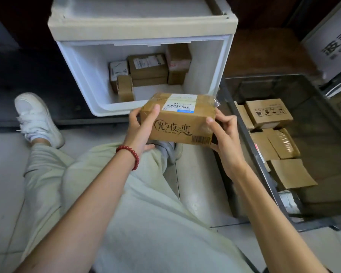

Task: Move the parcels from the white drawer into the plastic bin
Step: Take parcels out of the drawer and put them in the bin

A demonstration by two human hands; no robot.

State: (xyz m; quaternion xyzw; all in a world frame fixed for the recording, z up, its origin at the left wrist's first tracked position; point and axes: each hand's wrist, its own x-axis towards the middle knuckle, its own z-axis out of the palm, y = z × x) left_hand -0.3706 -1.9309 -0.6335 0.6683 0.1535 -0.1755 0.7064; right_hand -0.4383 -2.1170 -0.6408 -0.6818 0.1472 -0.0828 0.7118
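I hold a brown cardboard parcel (pixel 177 119) with a white shipping label and black printed lettering just in front of the white drawer (pixel 81 75). My left hand (pixel 141 131) grips its left end, thumb on top. My right hand (pixel 222 133) grips its right end. The parcel hangs above my knee, left of the plastic bin (pixel 242 123). Several brown parcels (pixel 148 69) lie at the back of the pulled-out drawer. Several cardboard parcels (pixel 268 113) lie inside the transparent dark-rimmed bin.
The drawer belongs to a white cabinet (pixel 142 26) against a dark wall. My legs in pale trousers and a white shoe (pixel 37 119) rest on the tiled floor. A large white printed box (pixel 333 40) stands behind the bin at the upper right.
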